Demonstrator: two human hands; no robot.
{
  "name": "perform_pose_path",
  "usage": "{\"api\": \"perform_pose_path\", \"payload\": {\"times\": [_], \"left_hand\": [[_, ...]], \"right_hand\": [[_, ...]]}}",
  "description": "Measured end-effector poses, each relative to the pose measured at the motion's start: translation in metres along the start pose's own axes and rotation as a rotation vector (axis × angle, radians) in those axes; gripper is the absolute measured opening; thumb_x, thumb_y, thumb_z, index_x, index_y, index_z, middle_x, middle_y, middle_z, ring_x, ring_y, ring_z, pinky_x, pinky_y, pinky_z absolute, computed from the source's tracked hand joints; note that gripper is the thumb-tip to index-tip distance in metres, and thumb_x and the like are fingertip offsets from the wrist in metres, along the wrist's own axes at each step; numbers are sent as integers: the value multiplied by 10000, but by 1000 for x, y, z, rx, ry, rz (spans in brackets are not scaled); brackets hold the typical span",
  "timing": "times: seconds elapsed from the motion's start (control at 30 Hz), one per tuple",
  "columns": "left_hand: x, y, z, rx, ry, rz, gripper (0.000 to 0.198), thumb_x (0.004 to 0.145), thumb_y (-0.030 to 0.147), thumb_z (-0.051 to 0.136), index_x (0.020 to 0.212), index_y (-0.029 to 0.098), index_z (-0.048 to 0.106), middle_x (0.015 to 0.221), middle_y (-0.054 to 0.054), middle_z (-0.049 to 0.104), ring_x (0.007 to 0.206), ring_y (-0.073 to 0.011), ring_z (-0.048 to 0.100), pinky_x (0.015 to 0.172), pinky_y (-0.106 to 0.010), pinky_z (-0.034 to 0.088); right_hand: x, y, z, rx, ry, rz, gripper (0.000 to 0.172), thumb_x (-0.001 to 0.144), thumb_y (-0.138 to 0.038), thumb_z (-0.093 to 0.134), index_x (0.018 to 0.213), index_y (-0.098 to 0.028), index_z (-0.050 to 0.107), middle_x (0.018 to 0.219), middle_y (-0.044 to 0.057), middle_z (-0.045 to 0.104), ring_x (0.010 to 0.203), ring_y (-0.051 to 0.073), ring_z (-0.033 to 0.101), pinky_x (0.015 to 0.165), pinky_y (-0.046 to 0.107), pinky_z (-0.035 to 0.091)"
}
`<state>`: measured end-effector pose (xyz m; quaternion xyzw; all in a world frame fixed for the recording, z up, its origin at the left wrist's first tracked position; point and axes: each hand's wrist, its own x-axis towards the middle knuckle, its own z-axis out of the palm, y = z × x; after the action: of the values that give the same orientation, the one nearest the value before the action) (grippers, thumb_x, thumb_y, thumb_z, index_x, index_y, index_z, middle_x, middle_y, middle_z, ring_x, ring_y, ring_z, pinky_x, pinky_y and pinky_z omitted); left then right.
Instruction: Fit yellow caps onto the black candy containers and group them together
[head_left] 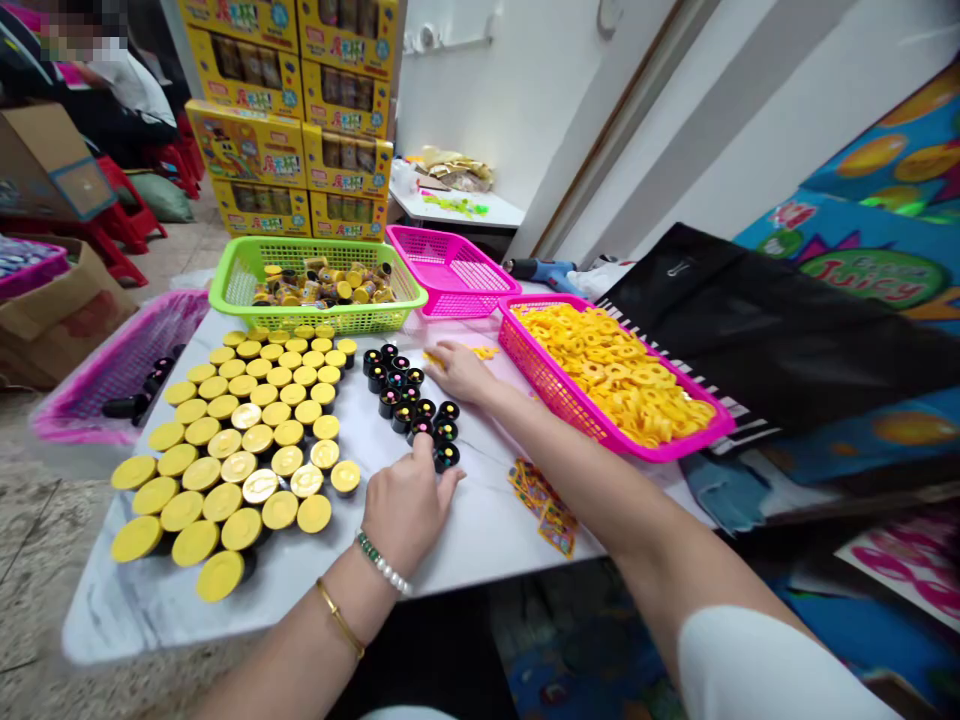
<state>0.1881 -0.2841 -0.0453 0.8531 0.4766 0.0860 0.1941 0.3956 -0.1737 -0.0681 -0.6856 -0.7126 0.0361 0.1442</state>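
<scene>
My left hand (409, 505) rests on the white table (480, 530), fingers curled, its fingertips touching the nearest of several small open black cups (409, 395) standing in a cluster. My right hand (459, 368) lies farther back, fingers pressed down on small yellow pieces (480, 352) beside that cluster. To the left stand many cups capped with yellow lids (247, 440) in rows. A pink basket (525, 345) at the right holds a heap of yellow rings (615, 375).
A green basket (225, 290) holds filled cups at the back; an empty pink basket (450, 265) sits next to it. Another pink basket (112, 375) lies at the left. Small printed packets (544, 500) lie near the front edge. Yellow boxes (292, 120) are stacked behind; a person sits far left.
</scene>
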Motion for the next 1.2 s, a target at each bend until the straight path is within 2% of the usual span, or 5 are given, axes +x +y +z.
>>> {"api": "perform_pose_path", "payload": {"times": [0.3,0.47,0.77,0.97,1.2], "left_hand": [[1,-3,6,32,19,35,330,932,449,531,1125,186,577,844,-98,749,763,-273,726,599,-295,487],[1,-7,6,1,42,53,270,925,399,517,1070,191,608,811,-76,745,748,-266,718,579,-289,461],[-59,-42,-2,-61,115,115,176,905,303,526,993,187,626,728,-30,706,627,-169,657,553,-250,406],[-63,-50,10,-164,216,163,405,851,352,675,1198,169,574,762,-12,711,620,-160,649,573,-255,437],[-63,-62,8,-384,156,237,280,820,180,708,1081,200,608,880,-1,721,711,-134,658,631,-219,471]], "right_hand": [[-8,46,-28,-111,1,238,361,964,-253,434,1197,-129,681,1195,146,694,1090,245,635,969,340,434],[-37,38,-19,-203,-92,261,374,929,-202,474,1248,-122,652,1238,169,672,1094,268,641,945,328,445],[-98,25,-26,-246,93,325,473,853,-351,629,1271,-128,620,1052,149,734,923,286,681,851,385,495],[-147,-47,-31,-48,460,47,242,837,-356,695,980,-161,713,848,78,698,751,207,651,728,326,518],[-213,-119,13,357,263,-96,384,938,-105,447,1224,-246,661,969,81,663,888,179,648,776,310,542]]}}
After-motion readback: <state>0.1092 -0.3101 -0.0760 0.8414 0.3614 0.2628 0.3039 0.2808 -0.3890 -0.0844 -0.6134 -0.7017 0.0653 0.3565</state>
